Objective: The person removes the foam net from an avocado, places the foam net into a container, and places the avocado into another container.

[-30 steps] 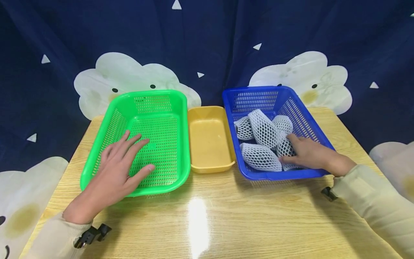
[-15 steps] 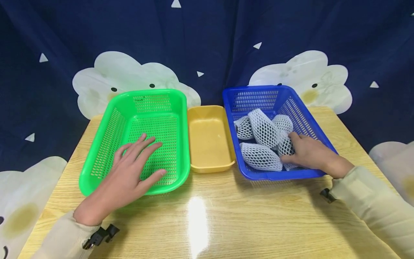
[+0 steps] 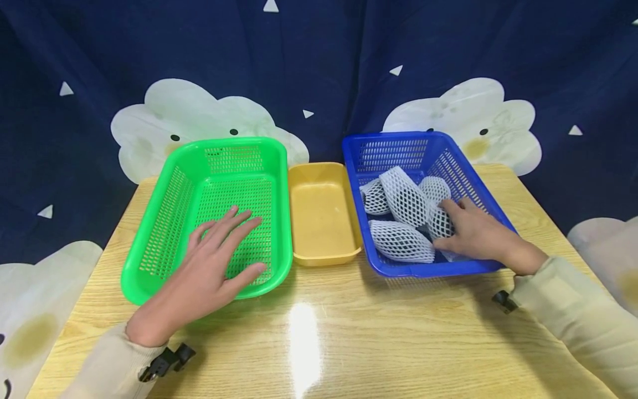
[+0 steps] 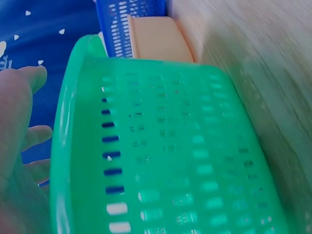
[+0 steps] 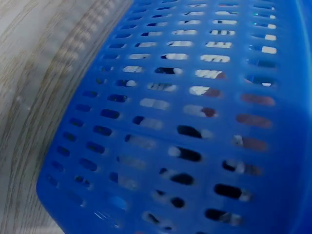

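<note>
My right hand [image 3: 480, 234] reaches into the blue basket [image 3: 399, 271], thumb and fingers on either side of a white foam net sleeve [image 3: 440, 223] with something dark inside, gripping it. Other foam net sleeves lie against it: a long one [image 3: 405, 197], one at the front [image 3: 402, 241], one at the left wall [image 3: 376, 198] and one behind [image 3: 435, 189]. My left hand [image 3: 211, 266] hovers over the front of the green basket [image 3: 288, 221], fingers spread and holding nothing. In the right wrist view, the blue basket's slotted wall [image 5: 170, 117] hides most of the right hand.
A shallow yellow tray [image 3: 324, 219] stands between the two baskets, close to both. All three rest on a wood-grain table [image 3: 349, 332]. A dark blue curtain [image 3: 319, 66] with cloud prints hangs right behind them.
My left hand has drifted right over the green basket, fingers still spread. The right hand has stayed at the same foam net sleeve, shifting only slightly, with its fingers raised a little.
</note>
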Action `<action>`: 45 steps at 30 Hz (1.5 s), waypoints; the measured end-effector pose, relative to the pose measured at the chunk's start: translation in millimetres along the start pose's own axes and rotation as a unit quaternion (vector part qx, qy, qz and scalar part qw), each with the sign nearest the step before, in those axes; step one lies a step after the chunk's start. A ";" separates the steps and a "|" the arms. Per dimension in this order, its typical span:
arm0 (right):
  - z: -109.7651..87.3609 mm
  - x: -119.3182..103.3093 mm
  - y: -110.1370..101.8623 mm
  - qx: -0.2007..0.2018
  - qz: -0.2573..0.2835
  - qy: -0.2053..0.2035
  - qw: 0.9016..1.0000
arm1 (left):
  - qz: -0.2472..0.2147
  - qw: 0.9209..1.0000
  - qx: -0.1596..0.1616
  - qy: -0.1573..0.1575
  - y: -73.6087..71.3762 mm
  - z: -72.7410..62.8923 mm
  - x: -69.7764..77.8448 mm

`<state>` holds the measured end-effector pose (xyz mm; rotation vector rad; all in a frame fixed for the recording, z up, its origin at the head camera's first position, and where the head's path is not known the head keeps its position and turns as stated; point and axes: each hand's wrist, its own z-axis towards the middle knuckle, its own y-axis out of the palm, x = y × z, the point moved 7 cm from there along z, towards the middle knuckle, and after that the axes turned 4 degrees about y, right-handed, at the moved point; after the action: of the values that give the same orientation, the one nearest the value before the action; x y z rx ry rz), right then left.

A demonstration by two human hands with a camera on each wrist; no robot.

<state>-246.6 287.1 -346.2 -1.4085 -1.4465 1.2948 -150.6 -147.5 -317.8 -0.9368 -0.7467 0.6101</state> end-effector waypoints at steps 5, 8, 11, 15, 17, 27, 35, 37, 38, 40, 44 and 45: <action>-4.4 -2.7 -6.5 0.013 0.005 -0.002 1.000 | -0.018 1.000 -0.004 -0.003 4.1 4.0 4.6; -7.8 -5.7 -9.9 0.028 0.018 -0.006 0.999 | -0.030 1.000 -0.006 -0.002 6.0 5.4 7.3; -12.5 -8.2 -13.1 0.042 0.031 -0.006 0.999 | -0.042 0.999 -0.006 0.003 7.6 6.6 9.8; -20.1 -13.5 -19.7 0.064 0.042 -0.010 0.997 | -0.058 0.998 -0.002 0.006 9.1 6.8 11.2; -23.1 -18.1 -23.3 0.078 0.043 -0.018 0.996 | -0.065 0.998 -0.001 0.005 10.2 5.7 10.7; -33.3 -38.3 -33.7 0.103 0.048 -0.048 0.992 | -0.102 0.995 0.011 -0.008 11.9 3.9 7.6; -39.5 -39.8 -41.7 0.117 0.053 -0.058 0.990 | -0.109 0.994 0.014 -0.009 12.2 4.5 8.8; -42.3 -41.4 -45.6 0.129 0.054 -0.065 0.988 | -0.108 0.994 0.019 -0.008 11.6 4.1 9.1; -43.5 -42.3 -47.4 0.135 0.054 -0.066 0.987 | -0.107 0.994 0.022 -0.006 11.3 4.0 9.4; -46.3 -45.1 -50.8 0.146 0.055 -0.070 0.985 | -0.105 0.994 0.023 -0.005 11.5 4.1 10.0; -51.0 -51.2 -54.7 0.161 0.062 -0.072 0.982 | -0.105 0.994 0.023 -0.001 12.8 4.4 11.6; -52.3 -53.0 -55.5 0.164 0.064 -0.073 0.982 | -0.106 0.994 0.023 0.000 13.1 4.4 12.1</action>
<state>-203.0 249.8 -273.1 -1.2225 -1.1801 1.6631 -148.7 -130.3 -324.0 -0.8020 -0.8171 0.4398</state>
